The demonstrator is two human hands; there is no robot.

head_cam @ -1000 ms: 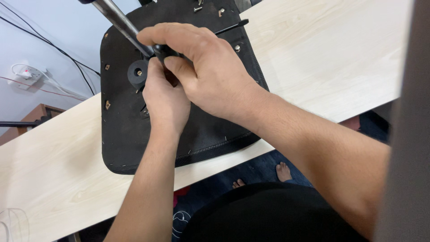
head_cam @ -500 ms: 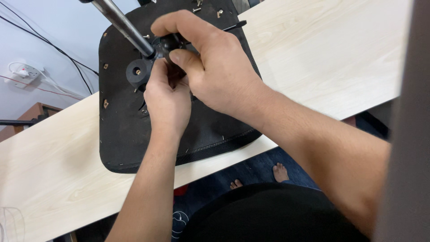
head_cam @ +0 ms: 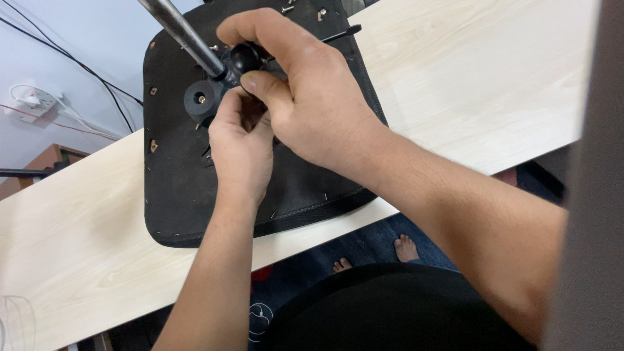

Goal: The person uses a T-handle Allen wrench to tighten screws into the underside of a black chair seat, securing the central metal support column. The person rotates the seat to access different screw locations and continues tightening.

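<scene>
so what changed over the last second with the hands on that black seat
The right hand slid up the black seat panel to grip the black knob by the metal tube. The left hand followed slightly. The panel stayed flat on the wooden table.

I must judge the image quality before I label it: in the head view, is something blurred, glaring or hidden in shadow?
Head view: light is soft and even, with no harsh glare; the metal tube carries only a mild sheen. The left hand, right hand and black seat pad are sharp. A grey band at the right edge is out of focus. The area under the pale wooden table is dim.
</scene>
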